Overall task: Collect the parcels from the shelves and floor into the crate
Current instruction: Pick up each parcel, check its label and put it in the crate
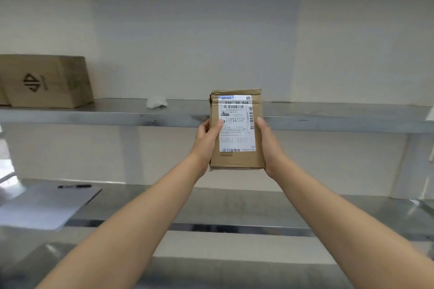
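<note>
**Step in hand (judged): carry parcel off shelving to crate**

1. Draw straight back from mid shelf before lowering. Then drop past front lip of lower shelf w/o clipping either edge.
2. Disregard box at far left of mid shelf for now. Well apart from the load, so no interference expected. Prob. due for collection too.
3. Disregard sheet at left of lower shelf: not a parcel.
4. Note posn of parcel: in mid-air, upright, label facing camera, in front of mid shelf lip, resting on no surface. Expect light, fairly stiff cardboard. Note crumpled top flap; squeeze on side walls only, never on flap.
5. Locate crate before turning: not in view, posn unknown. Lower in, do not drop.

**Fingers**

- Note L hand on left edge, approx. mid-height. Thumb laid on front face, touching label edge; remaining fingers behind, hidden.
- Note R hand on right edge, approx. same height. One fingertip visible at front right edge; rest hidden behind.
- Spread narrow on both sides: opened only enough to span parcel thickness, clamped on it from opposite edges.
- Cannot tell how far rear fingers reach across back face.
- Hold even pressure L/R to prevent twist; shift one palm under base if slip felt.
</note>
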`<action>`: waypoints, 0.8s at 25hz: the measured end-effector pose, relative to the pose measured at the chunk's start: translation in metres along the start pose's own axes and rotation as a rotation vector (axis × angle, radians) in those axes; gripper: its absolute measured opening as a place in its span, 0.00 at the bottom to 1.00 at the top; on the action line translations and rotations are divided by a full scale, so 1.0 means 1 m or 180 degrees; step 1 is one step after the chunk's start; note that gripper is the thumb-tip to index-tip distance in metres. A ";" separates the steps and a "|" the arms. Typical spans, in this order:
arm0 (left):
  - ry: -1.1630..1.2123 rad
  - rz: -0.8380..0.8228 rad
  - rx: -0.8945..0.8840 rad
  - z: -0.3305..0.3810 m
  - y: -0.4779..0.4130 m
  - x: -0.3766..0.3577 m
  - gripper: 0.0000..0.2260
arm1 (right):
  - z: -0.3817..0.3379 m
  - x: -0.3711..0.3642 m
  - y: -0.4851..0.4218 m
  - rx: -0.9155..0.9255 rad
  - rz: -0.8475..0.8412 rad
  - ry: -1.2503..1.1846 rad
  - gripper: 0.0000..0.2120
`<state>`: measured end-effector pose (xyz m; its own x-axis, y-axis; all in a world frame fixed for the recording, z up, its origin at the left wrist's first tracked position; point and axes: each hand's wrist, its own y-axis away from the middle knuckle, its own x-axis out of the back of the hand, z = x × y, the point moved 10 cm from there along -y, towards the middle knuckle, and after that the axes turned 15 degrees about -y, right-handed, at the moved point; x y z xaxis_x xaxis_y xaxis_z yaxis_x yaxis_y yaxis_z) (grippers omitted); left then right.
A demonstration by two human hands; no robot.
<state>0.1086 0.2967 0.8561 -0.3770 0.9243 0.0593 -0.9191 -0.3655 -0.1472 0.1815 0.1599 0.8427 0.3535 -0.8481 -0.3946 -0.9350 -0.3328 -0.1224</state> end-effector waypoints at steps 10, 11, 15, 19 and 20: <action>-0.0362 0.0940 -0.0262 0.013 0.044 0.287 0.13 | 0.110 -0.288 0.007 -0.0361 -0.1053 -0.0263 0.29; -0.0380 0.1029 -0.0324 0.012 0.051 0.315 0.15 | 0.121 -0.315 0.013 -0.0380 -0.1158 -0.0252 0.26; -0.0663 0.1238 -0.0327 0.004 0.078 0.406 0.18 | 0.165 -0.403 0.030 -0.0502 -0.1425 -0.0256 0.20; -0.0835 0.1529 -0.0080 -0.013 0.113 0.490 0.29 | 0.204 -0.482 0.058 -0.0628 -0.1706 -0.0210 0.19; -0.0843 0.1652 -0.0062 -0.017 0.124 0.510 0.28 | 0.216 -0.502 0.066 -0.0696 -0.1787 -0.0190 0.19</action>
<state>-0.1960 0.7248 0.8513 -0.7956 0.5649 0.2190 -0.6051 -0.7589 -0.2408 -0.0641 0.6525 0.8363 0.7831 -0.4959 -0.3753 -0.5765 -0.8051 -0.1393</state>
